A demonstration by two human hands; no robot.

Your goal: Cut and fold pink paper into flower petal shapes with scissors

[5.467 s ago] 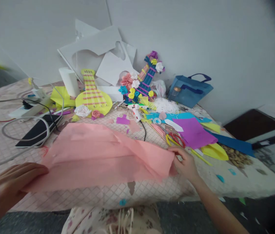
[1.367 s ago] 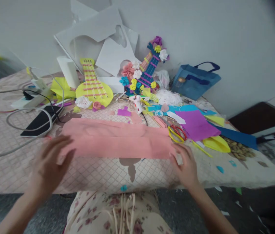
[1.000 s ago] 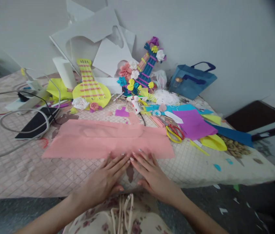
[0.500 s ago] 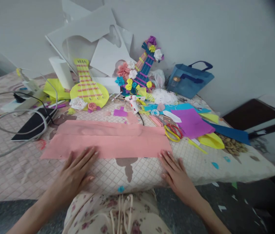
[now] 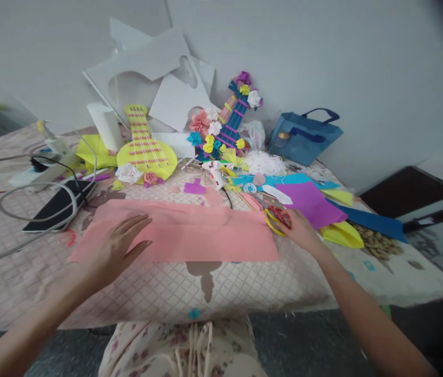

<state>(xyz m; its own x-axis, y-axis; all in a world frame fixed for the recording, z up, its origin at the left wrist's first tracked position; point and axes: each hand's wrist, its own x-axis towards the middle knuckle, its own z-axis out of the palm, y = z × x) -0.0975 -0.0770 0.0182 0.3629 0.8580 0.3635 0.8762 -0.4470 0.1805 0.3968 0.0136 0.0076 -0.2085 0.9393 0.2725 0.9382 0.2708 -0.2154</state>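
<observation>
The right hand [image 5: 298, 230] is bent at the fingers over the red-handled scissors [image 5: 282, 215], whose handles are touched by the fingertips; whether they are gripped cannot be told. Yellow handles [image 5: 273, 225] are seen tight against the red ones, partly in the way, just beside the right edge of the pink sheet [image 5: 206, 243]. The left hand [image 5: 121, 243] is held palm down above the sheet's left part, fingers stretched out together and thumb set apart, so that some of the sheet is hidden; whether it is pressed cannot be told. The sheet is laid flat between the hands on the quilted table cover [image 5: 162, 293], with a fold or crease run along its length. Just beyond the right hand a purple sheet [image 5: 311, 203] is spread, and beyond the pink sheet's far edge a white glue gun [image 5: 217, 177] is placed, its cord trailed toward the sheet. Farther to the left a black flat device [image 5: 58, 209] is crossed by cables. At the back a yellow lute-shaped piece [image 5: 143, 157] is strung with white, a blue instrument-shaped piece [image 5: 238, 119] is trimmed with paper flowers, and white cut boards [image 5: 180, 102] are leaned against the wall, with a blue bag [image 5: 303, 136] set to their right.
</observation>
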